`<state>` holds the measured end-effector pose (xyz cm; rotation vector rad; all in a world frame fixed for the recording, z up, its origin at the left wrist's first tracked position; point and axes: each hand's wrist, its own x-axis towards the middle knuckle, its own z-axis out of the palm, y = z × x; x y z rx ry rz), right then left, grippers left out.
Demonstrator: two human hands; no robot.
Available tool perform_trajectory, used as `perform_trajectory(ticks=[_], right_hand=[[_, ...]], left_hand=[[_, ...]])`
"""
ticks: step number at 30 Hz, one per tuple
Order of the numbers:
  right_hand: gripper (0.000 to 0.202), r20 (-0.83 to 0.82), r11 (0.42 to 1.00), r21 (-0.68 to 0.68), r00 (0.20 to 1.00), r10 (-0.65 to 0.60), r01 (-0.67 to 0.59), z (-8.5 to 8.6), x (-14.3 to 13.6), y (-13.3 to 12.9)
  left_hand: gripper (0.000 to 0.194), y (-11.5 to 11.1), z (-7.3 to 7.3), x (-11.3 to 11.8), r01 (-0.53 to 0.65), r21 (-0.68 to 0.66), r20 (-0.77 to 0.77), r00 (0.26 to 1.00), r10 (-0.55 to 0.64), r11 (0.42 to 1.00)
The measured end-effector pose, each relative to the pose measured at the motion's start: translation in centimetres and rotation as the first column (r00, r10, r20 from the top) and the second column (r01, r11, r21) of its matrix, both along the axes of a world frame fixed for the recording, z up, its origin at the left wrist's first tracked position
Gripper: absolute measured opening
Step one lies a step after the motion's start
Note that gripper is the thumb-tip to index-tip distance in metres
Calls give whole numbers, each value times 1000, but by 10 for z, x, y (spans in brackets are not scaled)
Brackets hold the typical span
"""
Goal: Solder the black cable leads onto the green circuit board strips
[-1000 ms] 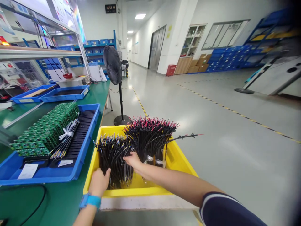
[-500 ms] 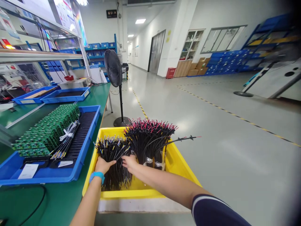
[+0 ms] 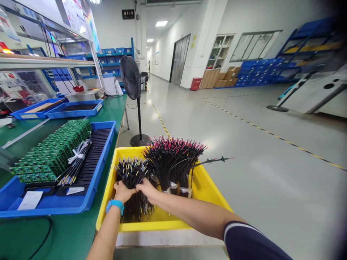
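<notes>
A thick bunch of black cables [image 3: 132, 169] with blue, white and yellow wire ends stands upright in the yellow bin [image 3: 135, 226]. My left hand [image 3: 123, 192] is wrapped round its left and near side, with a blue band on the wrist. From the right, my right hand [image 3: 146, 189] closes round the same bunch. The two thumbs almost meet in front of it, and the far fingers are hidden behind the cables. Beside it, a taller group of black cables with red ends [image 3: 173, 155] is tied with clear wrap, and a few strands lean out to the right.
To the left, a blue tray [image 3: 93, 191] on the green bench [image 3: 67, 231] holds stacked green circuit boards [image 3: 54, 151] and a tied cable bundle [image 3: 77, 159]. A black standing fan [image 3: 131, 77] is beyond the bin. Yellow-black tape [image 3: 252, 126] marks the floor.
Both hands have come closer together round the bunch. The left hand moved to the right, and the cable tops are squeezed into a narrower cluster.
</notes>
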<state>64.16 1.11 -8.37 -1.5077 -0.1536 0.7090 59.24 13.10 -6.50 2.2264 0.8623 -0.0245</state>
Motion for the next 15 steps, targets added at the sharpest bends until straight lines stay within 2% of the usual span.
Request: perform_trajectory(ticks=[4,6,9,12,15], right_hand=[[30,130,983,-163,986,104,-82,10,7,-2],[30,195,963,-262,974,116,-63,14,13,-6],[29,293,923,-382,952,90,30,18,16,-12],[27,364,903,-415,930,55,109,19,9,-16],[28,392,915,-376,920,15,146,17,2,-15]], left_hand=[[38,5,0,1,-29,-53,72,997,33,998],[38,8,-1,1,-47,-88,107,993,57,995],[40,9,-2,2,-68,-127,150,985,87,989],[36,9,-2,3,-41,-168,181,981,71,985],[30,11,1,4,28,-227,186,982,15,974]])
